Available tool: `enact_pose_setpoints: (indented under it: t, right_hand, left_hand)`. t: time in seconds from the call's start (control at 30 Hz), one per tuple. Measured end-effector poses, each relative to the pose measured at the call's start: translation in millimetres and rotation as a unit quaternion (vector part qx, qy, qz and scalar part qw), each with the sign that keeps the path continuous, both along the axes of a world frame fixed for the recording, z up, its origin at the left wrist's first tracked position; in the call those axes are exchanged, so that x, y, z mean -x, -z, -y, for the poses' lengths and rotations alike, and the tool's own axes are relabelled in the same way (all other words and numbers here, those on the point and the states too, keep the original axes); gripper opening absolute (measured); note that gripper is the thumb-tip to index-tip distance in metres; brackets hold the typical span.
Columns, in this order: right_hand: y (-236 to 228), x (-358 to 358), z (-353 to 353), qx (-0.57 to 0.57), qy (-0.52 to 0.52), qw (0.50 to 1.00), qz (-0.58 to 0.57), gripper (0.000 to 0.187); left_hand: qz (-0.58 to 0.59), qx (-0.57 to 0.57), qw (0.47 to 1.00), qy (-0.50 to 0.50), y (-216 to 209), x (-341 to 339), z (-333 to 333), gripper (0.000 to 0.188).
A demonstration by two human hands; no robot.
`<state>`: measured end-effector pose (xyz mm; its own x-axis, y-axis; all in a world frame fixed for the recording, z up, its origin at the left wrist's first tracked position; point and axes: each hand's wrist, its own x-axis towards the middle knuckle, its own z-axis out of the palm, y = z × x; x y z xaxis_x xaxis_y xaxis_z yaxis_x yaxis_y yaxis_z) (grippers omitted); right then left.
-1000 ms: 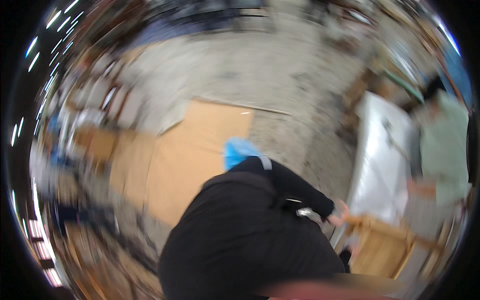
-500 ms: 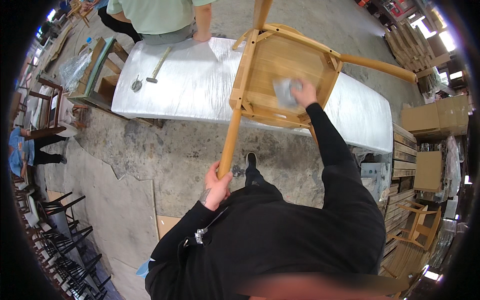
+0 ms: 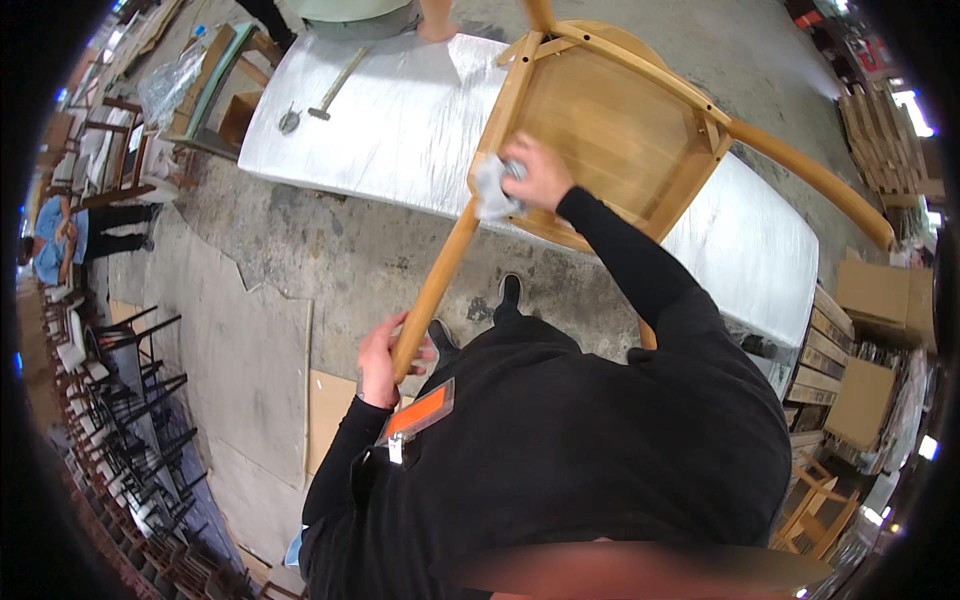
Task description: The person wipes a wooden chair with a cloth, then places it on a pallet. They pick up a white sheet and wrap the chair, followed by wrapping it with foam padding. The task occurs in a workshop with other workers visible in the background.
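Observation:
A light wooden chair (image 3: 610,115) lies overturned on the plastic-wrapped bench (image 3: 390,140), the underside of its seat facing up. One chair leg (image 3: 437,272) points toward me, and my left hand (image 3: 382,358) wraps loosely around its end. My right hand (image 3: 537,172) grips a crumpled grey-white cloth (image 3: 491,188). The cloth presses on the corner where that leg meets the seat frame. Part of the cloth is hidden under my fingers.
A hammer (image 3: 337,84) and a small round object (image 3: 290,121) lie on the bench's left part. A person (image 3: 350,10) sits at its far edge. Another person (image 3: 75,238) stands far left, near stacked dark chairs (image 3: 140,370). Cardboard boxes (image 3: 880,300) are on the right.
My right hand has moved left with the cloth, from the middle of the seat's underside to the leg corner. The chair has tilted slightly, and my left hand has shifted left and loosened.

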<state>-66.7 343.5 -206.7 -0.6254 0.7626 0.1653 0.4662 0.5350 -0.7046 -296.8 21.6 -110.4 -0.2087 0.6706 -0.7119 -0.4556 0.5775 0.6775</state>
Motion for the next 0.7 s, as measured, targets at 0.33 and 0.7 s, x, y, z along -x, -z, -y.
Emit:
enact_pose_setpoints:
  t: [0.33, 0.7]
  right_hand:
    - [-57.8, 128.8, 189.9, -0.047, -0.394, 0.909, -0.126, 0.031]
    - [-26.7, 63.8, 77.1, 0.013, -0.091, 0.992, 0.087, 0.024]
  left_hand:
    - [-0.072, -0.050, 0.936, -0.340, 16.5, -4.4, 15.5, 0.064]
    - [-0.046, -0.031, 0.929, -0.366, 15.1, -6.2, 13.2, 0.062]
